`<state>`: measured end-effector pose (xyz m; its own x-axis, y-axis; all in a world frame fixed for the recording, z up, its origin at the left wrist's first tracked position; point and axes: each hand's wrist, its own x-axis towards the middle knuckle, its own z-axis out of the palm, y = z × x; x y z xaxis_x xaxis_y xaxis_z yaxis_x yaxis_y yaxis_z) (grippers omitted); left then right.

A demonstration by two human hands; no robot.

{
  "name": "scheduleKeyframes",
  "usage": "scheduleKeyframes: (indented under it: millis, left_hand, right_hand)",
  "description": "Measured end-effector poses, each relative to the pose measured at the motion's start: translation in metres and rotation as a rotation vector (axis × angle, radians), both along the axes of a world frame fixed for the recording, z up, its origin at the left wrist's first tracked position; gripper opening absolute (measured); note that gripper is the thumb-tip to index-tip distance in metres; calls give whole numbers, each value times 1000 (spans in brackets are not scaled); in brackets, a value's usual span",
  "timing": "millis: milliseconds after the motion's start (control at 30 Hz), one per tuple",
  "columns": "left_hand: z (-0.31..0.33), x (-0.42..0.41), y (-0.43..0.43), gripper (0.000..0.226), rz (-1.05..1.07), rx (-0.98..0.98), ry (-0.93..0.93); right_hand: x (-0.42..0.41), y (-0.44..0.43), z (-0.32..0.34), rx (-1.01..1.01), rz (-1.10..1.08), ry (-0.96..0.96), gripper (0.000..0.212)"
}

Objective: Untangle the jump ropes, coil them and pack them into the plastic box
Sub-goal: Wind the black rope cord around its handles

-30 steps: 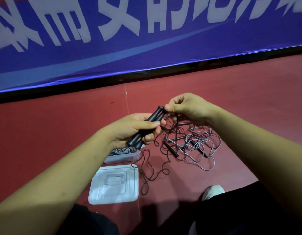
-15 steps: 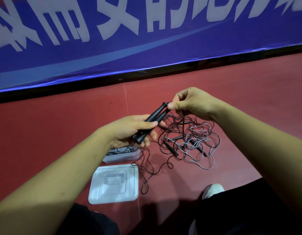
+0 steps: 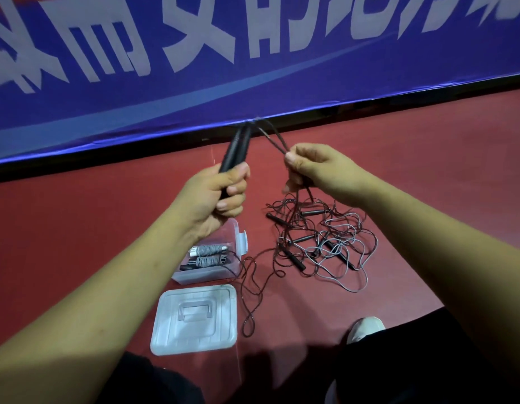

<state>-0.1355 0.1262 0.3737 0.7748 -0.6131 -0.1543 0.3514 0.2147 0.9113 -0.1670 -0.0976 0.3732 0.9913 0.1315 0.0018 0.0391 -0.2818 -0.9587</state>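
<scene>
My left hand (image 3: 220, 193) grips two black jump-rope handles (image 3: 236, 144) held together, pointing up and away. From their tips the thin cord (image 3: 274, 139) bends over to my right hand (image 3: 314, 167), which pinches both strands. Below that hand the cord drops into a tangled pile of ropes (image 3: 325, 240) with several black handles on the red floor. The clear plastic box (image 3: 212, 258) stands open under my left wrist, with two coiled ropes (image 3: 210, 255) inside. One loose loop of cord (image 3: 253, 301) trails beside the box.
The box's clear lid (image 3: 194, 319) lies flat on the floor in front of the box. A blue banner (image 3: 253, 68) with white characters runs along the back. My white shoe (image 3: 365, 328) and dark trouser legs fill the bottom edge.
My left hand has raised the two handles and turned them upright. My right hand has slid down along the cord, away from the handle tips. The box is more exposed.
</scene>
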Motion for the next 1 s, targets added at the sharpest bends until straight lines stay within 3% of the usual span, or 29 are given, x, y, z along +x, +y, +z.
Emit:
scheduleKeyframes:
  millis: [133, 267, 367, 500, 567, 767, 1000]
  left_hand:
    - [-1, 9, 3, 11, 226, -50, -4]
    - [-4, 17, 4, 17, 440, -29, 14]
    - [-6, 20, 3, 13, 552, 9, 14]
    - [-10, 20, 1, 7, 625, -122, 91]
    - [-6, 22, 2, 2, 632, -221, 141]
    - [-5, 27, 4, 33, 698, -477, 313]
    - [0, 24, 3, 44, 675, -445, 305]
  right_hand:
    - [-4, 13, -6, -166, -1, 33, 19]
    - [-6, 24, -1, -126, -14, 55, 25]
    - [-12, 33, -2, 97, 75, 189, 23]
    - [-18, 44, 2, 396, 158, 314, 23]
    - [-20, 48, -1, 352, 190, 322, 21]
    - [-24, 59, -18, 174, 150, 291, 24]
    - [-28, 77, -26, 193, 148, 351, 32]
